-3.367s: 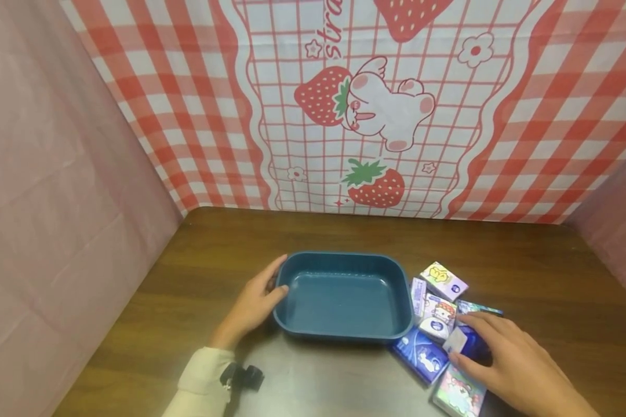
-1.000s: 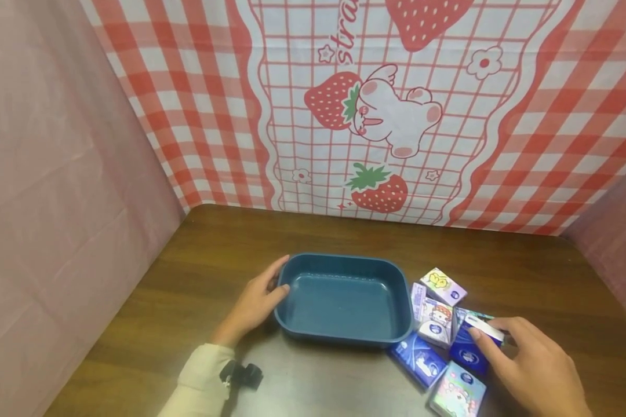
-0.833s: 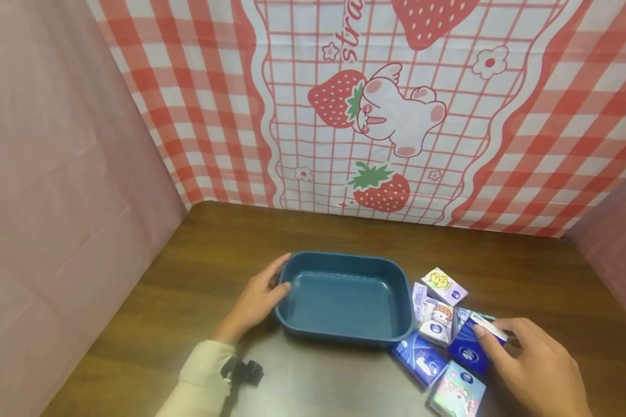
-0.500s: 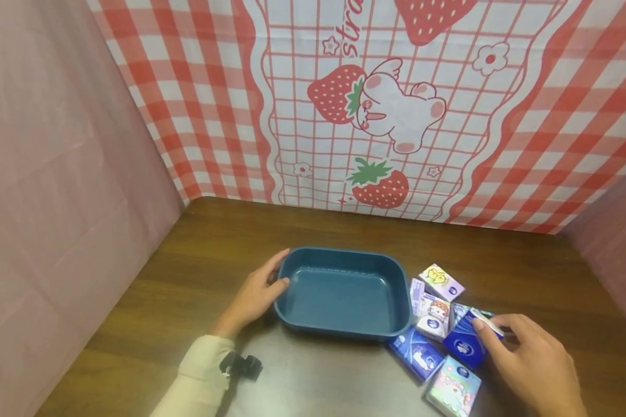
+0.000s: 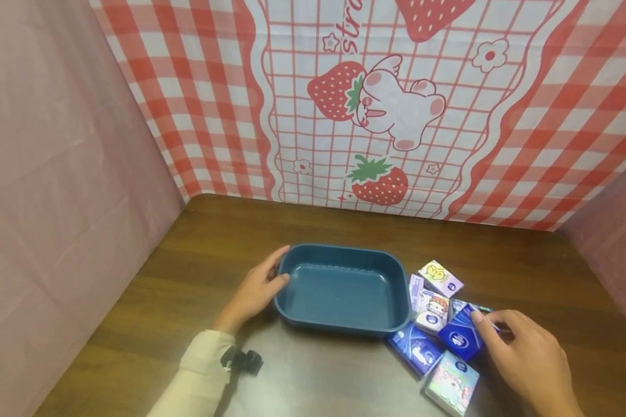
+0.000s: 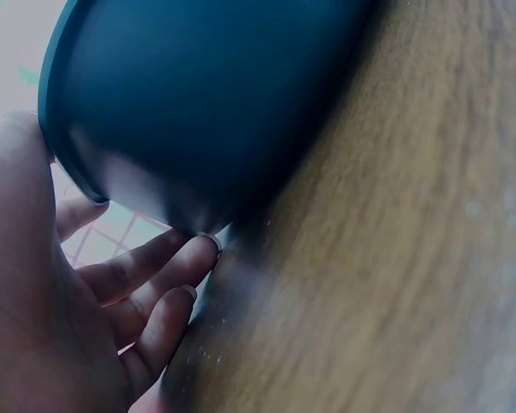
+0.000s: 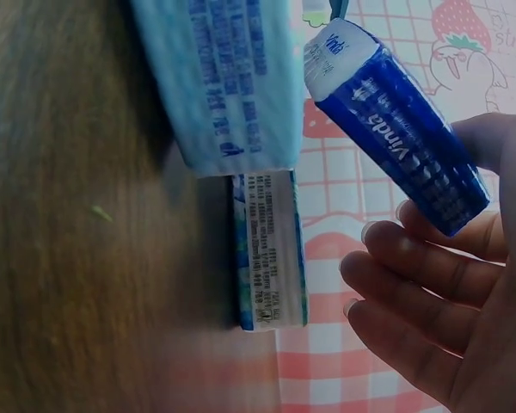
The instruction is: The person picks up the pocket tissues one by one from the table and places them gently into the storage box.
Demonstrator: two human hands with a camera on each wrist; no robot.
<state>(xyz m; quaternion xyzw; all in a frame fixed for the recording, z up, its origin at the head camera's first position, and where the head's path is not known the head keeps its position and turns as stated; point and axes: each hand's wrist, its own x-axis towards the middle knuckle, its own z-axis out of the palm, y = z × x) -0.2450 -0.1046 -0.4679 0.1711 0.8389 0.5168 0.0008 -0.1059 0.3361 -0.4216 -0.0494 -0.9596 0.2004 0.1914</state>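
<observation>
My left hand (image 5: 251, 294) grips the left end of a dark teal plastic tub (image 5: 334, 331), thumb over the rim and fingers along the outer wall. The left wrist view shows those fingers against the tub's wall (image 6: 181, 95). On the right, my right hand (image 5: 532, 356) pinches a dark blue pocket tissue pack (image 5: 458, 337) between thumb and fingers. That pack hangs tilted over the other packs; in the right wrist view the blue pack (image 7: 404, 138) is raised off the table. Nothing lies inside the tub.
Close to the tub's right side lie several tissue packs: a yellow-print one (image 5: 440, 278), a strawberry-print one (image 5: 432, 310), a blue one (image 5: 416, 349), and a pastel bear-print one (image 5: 452, 383) nearest me. A checked cloth (image 5: 219, 116) hangs behind the wooden table (image 5: 188, 278).
My right hand has taken hold of the dark blue pack, raised and tilted it, and lately drawn it slightly left. My left hand stays on the tub; the head view has shifted a little.
</observation>
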